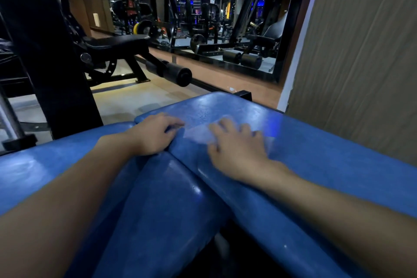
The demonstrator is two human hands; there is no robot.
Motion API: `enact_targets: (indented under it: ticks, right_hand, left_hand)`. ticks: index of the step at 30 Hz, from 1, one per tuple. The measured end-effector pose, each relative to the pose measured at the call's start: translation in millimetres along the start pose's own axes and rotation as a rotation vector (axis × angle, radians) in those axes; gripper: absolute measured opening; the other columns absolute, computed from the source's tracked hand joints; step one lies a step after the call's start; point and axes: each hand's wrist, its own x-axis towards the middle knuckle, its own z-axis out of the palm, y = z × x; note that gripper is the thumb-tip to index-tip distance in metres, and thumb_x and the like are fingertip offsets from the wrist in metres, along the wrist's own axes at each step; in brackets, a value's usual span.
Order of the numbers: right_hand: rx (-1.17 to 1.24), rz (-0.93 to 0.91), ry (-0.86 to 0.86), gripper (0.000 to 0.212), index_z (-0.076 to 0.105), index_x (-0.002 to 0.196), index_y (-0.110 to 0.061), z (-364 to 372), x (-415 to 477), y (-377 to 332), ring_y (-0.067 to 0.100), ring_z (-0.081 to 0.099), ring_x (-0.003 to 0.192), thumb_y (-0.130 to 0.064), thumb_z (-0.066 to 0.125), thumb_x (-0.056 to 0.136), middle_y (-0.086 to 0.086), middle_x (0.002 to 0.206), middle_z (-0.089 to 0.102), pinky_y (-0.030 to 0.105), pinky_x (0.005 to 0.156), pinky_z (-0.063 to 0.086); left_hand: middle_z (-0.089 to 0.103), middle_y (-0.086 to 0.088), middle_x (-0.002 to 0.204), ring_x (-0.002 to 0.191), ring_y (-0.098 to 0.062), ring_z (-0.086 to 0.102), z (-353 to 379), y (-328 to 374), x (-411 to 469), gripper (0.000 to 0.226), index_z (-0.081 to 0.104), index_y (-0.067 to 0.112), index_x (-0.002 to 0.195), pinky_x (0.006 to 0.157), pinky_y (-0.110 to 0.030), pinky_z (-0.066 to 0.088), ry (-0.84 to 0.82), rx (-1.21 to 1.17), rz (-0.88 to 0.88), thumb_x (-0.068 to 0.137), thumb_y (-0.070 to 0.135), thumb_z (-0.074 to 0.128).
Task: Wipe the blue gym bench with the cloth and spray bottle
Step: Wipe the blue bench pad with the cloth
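The blue gym bench [327,165] fills the lower half of the view, split into padded sections with a seam running between them. A thin pale cloth [198,134] lies flat on the right pad. My right hand [237,149] presses down on the cloth with spread, fairly straight fingers and looks motion-blurred. My left hand [153,134] rests on the pad at the seam, its fingers bent over the edge into the gap. Small droplets glisten on the pad just beyond the cloth. No spray bottle is in view.
A black adjustable bench [117,45] with a foam roller [176,73] stands on the floor ahead left. A black machine column [52,56] rises at the left. A large wall mirror [225,18] faces me, and a grey wall panel [361,52] stands close on the right.
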Motion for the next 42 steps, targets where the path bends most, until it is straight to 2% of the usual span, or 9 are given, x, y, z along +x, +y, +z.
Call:
enact_targets:
  ticks: [6,12,17,20,24,29,33,37,42]
  right_hand:
    - [0.146,-0.223,-0.049,0.043,0.033,0.139,-0.047,-4.3,4.7,9.2,0.026,0.037,0.125,-0.048,0.033,0.096,-0.017,0.153,0.025,0.048,0.099,0.029]
    - [0.009,0.263,-0.054,0.046,0.041,0.136,-0.036,6.1,60.0,130.1,0.033,0.039,0.127,-0.049,0.028,0.094,-0.007,0.152,0.033,0.055,0.098,0.031]
    - [-0.051,0.465,-0.071,0.044,0.044,0.129,-0.032,7.7,81.9,145.6,0.038,0.041,0.120,-0.049,0.027,0.092,0.003,0.142,0.043,0.054,0.095,0.032]
    - [0.005,0.288,-0.056,0.039,0.047,0.124,-0.036,8.7,81.7,102.8,0.038,0.040,0.123,-0.046,0.030,0.091,0.000,0.142,0.043,0.055,0.098,0.032]
    - [0.058,-0.136,-0.036,0.043,0.037,0.135,-0.041,7.5,46.6,21.9,0.033,0.041,0.124,-0.047,0.034,0.093,-0.010,0.149,0.035,0.051,0.101,0.032]
    - [0.180,-0.453,-0.039,0.043,0.035,0.138,-0.047,-3.6,9.8,-9.8,0.023,0.035,0.127,-0.051,0.033,0.096,-0.022,0.152,0.025,0.047,0.102,0.028]
    - [0.171,-0.227,-0.066,0.045,0.035,0.140,-0.046,6.3,60.3,39.3,0.023,0.041,0.129,-0.053,0.029,0.096,-0.021,0.151,0.029,0.048,0.100,0.031]
    - [0.083,0.148,-0.083,0.048,0.043,0.137,-0.037,17.4,112.0,110.7,0.034,0.039,0.129,-0.055,0.026,0.096,-0.006,0.151,0.034,0.057,0.100,0.029]
    - [0.066,0.447,-0.088,0.051,0.043,0.133,-0.033,23.0,143.3,122.9,0.041,0.037,0.129,-0.052,0.023,0.091,0.002,0.146,0.041,0.058,0.102,0.026]
  left_hand:
    - [0.045,-0.006,0.143,0.125,-0.022,0.048,-8.3,-16.6,-12.5,0.041,0.050,0.027,0.141,0.108,-0.028,0.032,-0.037,0.013,-0.044,0.100,0.022,0.051]
    - [0.045,-0.002,0.133,0.106,-0.015,0.052,-10.5,-12.9,-7.1,0.041,0.049,0.030,0.141,0.101,-0.026,0.036,-0.043,0.015,-0.082,0.100,0.031,0.052]
    - [0.041,0.002,0.144,0.121,-0.018,0.049,-9.4,-20.1,-3.2,0.054,0.039,0.032,0.148,0.109,-0.038,0.036,-0.085,0.065,-0.107,0.097,0.048,0.050]
    - [0.039,0.003,0.148,0.122,-0.019,0.048,-11.1,-23.3,-0.8,0.057,0.037,0.032,0.149,0.109,-0.040,0.035,-0.120,0.056,-0.095,0.096,0.051,0.050]
    - [0.040,0.000,0.146,0.113,-0.014,0.046,-16.4,-21.8,1.6,0.050,0.038,0.023,0.150,0.097,-0.020,0.030,-0.149,0.042,-0.082,0.102,0.033,0.048]
    - [0.037,-0.001,0.150,0.127,-0.017,0.042,-19.5,-30.0,0.6,0.057,0.031,0.027,0.153,0.108,-0.028,0.029,-0.177,0.049,-0.128,0.100,0.042,0.047]
    - [0.041,0.005,0.145,0.116,-0.013,0.047,-20.5,-27.1,-1.0,0.059,0.033,0.029,0.152,0.105,-0.029,0.034,-0.140,0.053,-0.143,0.098,0.046,0.050]
    - [0.026,0.005,0.159,0.145,-0.017,0.028,-16.8,-36.5,-2.3,0.060,0.030,0.036,0.152,0.117,-0.034,0.025,-0.136,0.053,-0.149,0.097,0.051,0.048]
    - [0.015,0.005,0.164,0.148,-0.012,0.021,-14.4,-36.4,-3.6,0.060,0.026,0.037,0.153,0.116,-0.028,0.022,-0.131,0.041,-0.144,0.098,0.047,0.049]
